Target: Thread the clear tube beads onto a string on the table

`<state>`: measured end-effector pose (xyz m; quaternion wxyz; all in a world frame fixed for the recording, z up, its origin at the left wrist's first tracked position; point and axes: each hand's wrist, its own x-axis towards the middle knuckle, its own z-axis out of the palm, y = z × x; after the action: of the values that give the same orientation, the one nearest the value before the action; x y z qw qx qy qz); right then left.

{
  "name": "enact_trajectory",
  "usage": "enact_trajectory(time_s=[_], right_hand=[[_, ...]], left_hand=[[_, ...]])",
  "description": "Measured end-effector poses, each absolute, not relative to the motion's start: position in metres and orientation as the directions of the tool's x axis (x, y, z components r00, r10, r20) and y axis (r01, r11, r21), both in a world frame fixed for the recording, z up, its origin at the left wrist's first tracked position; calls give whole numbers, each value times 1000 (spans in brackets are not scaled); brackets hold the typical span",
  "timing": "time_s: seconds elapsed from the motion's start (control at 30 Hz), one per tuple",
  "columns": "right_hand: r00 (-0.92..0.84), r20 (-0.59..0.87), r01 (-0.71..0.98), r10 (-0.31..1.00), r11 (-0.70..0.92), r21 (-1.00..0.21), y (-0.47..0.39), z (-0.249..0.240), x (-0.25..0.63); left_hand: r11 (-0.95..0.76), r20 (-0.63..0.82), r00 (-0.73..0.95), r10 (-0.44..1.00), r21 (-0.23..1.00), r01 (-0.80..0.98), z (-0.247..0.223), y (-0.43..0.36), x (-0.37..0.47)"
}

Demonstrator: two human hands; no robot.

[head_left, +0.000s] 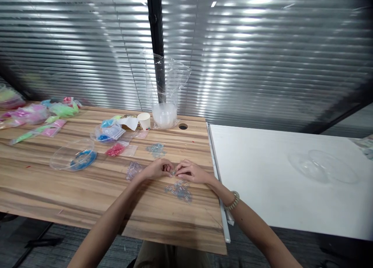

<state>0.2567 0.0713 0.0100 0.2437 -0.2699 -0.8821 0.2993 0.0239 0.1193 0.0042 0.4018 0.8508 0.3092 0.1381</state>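
My left hand (159,169) and my right hand (192,171) meet above the wooden table (140,209), fingertips nearly touching. Both are closed in a pinch. Between them sits a tiny greyish piece (173,173), too small to name. Just below my right hand lies a loose pile of small clear bluish tube-like pieces (181,191). A similar bluish-grey pile (156,149) rests farther back. Beside my left wrist is a heap of pale purple pieces (134,170), partly covered by the arm.
Left of the hands lie red pieces (115,149) on a bag, a clear bowl (101,135) and a clear dish (62,155) with blue pieces. A paper cup (144,121) and bagged bowls (164,115) stand behind. Colourful bags (32,114) lie far left. A white table (262,182) adjoins right.
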Motion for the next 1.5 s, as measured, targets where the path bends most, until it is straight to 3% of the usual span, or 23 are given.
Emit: enact_trajectory(time_s=[0.37,0.7,1.5], right_hand=[[-709,295,360,640,688,-629,73,6,256],[-631,283,356,722,594,-722,71,10,255],[-605,289,347,742,573,-743,73,7,255]], left_hand=[[-552,116,728,676,734,395,6,113,33],[-609,177,739,650,702,369,10,109,36],[-653,234,725,648,660,371,0,117,31]])
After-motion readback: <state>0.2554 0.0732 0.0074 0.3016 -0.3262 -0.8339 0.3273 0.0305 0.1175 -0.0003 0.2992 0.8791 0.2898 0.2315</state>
